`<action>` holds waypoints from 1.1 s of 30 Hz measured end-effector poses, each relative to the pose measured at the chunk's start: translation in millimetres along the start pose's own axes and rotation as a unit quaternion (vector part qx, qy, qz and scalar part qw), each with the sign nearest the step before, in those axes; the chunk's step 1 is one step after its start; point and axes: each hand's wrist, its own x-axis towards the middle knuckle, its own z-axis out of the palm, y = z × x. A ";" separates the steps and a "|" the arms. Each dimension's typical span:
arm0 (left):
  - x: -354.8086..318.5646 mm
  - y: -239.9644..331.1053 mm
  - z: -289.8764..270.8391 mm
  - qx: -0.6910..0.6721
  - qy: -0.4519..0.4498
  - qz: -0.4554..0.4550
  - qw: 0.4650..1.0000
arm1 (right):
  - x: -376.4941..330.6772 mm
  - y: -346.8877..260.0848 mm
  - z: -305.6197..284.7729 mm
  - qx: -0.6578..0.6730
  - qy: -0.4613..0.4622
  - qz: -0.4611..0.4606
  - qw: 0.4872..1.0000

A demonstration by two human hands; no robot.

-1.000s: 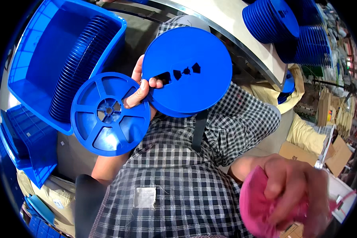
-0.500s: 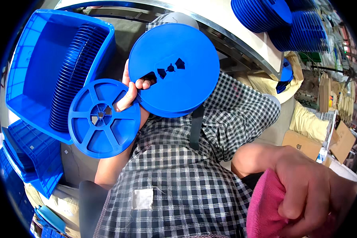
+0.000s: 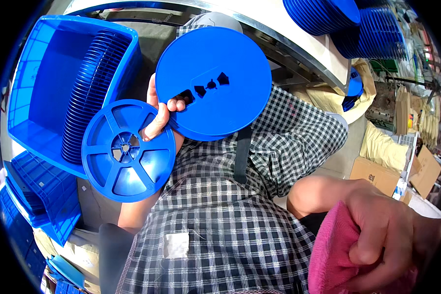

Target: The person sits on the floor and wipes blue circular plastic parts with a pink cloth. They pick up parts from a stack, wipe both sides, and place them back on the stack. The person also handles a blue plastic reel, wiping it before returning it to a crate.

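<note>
My left hand (image 3: 157,122) is closed on two blue plastic reels. Its fingertips curl into a slot near the left edge of the larger one (image 3: 235,108), which has a plain, solid round face with small cutouts at the middle. My thumb presses on the spoked reel (image 3: 113,172), a smaller-looking disc with wide openings around its hub, tilted below and left of the other. At the lower right, my right hand (image 3: 377,240) grips a bunched pink cloth (image 3: 330,257), fingers folded over it, apart from both reels.
A blue crate (image 3: 44,98) at the left holds a row of stacked blue discs (image 3: 90,98). More blue crates (image 3: 46,191) stand below it. Stacked blue reels (image 3: 323,17) rest on the metal-edged table (image 3: 259,12). A pale sack (image 3: 367,93) and a cardboard box (image 3: 375,171) are at right.
The spoked reel has tilted slightly, its face catching the light differently. My right hand with the pink cloth has shifted a little right. Both hands keep their hold.
</note>
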 end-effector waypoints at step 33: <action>-7.5 9.3 28.2 0.162 0.087 -0.025 0.983 | -117.7 63.5 -29.3 -0.199 0.392 0.450 0.777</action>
